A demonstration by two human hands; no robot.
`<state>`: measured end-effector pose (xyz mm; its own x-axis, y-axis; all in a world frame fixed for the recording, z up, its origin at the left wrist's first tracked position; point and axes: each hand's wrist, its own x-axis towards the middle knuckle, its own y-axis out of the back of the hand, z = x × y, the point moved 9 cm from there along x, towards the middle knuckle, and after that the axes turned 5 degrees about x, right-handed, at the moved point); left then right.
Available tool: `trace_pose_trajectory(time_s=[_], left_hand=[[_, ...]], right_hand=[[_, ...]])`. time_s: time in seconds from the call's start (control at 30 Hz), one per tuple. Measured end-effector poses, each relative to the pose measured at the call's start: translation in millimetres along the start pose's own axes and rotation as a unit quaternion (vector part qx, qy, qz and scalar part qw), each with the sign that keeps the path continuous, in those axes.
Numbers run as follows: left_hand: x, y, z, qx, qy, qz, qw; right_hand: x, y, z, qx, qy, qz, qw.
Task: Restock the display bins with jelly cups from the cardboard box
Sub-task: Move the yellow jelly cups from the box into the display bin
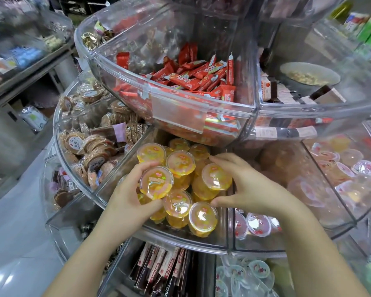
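- Nearest the camera: two bare forearms, reaching from the near edge up into the middle tier of a clear tiered display.
- Left hand (128, 189): grip closed around one jelly cup (156, 182), thumb on the cup's near side, fingers curled over its far-left rim; cup tilted, lid toward the camera, at the left of the pile.
- Right hand (244, 185): grip spread wide, fingers curved over a second cup (216, 177) at the right of the pile, thumb at the near side of the pile; true hold on that cup not discernible.
- Orange jelly cups (180, 166): heaped in the middle display bin (180, 236), several sealed lids up, one cup (202, 217) against the near wall.
- Left neighbouring bin: round wrapped cookies (90, 144).
- Right neighbouring bin: pale jelly cups (347, 168) with red-printed lids.
- Upper tier, far: red wrapped bars (193, 76) behind a clear label holder (179, 113).
- Lower tier, near: dark sachets (158, 269) at left, clear cups (248, 275) at right.
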<state>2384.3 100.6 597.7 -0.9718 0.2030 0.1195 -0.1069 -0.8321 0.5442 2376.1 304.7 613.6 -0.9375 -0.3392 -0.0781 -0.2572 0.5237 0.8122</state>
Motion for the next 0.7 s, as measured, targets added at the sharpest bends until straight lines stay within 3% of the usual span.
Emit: trace_pose_trajectory(time_s=[0.07,0.23,0.4,0.57,0.7], left_hand=[[0.2,0.3,-1.7,-0.001,0.003,-0.001,1.0],[1.2,2.4,-4.2,-0.007,0.009,0.003,1.0],[1.5,5.3,-5.4,-0.01,0.006,0.01,1.0],[0.0,6.5,-9.8,-0.011,0.005,0.011,1.0],[-0.1,6.1,-11.8,-0.016,0.006,0.008,1.0]], right_hand=[[-0.8,7.4,-0.6,0.019,0.019,0.013,1.0],[3.7,16.0,-4.5,0.017,-0.011,0.172,0.985],[1.0,0.7,-3.6,-0.023,0.006,0.109,0.994],[-2.5,10.8,-13.7,-0.01,0.027,0.168,0.985],[4.7,3.2,-7.0,-0.051,-0.003,0.122,0.991]])
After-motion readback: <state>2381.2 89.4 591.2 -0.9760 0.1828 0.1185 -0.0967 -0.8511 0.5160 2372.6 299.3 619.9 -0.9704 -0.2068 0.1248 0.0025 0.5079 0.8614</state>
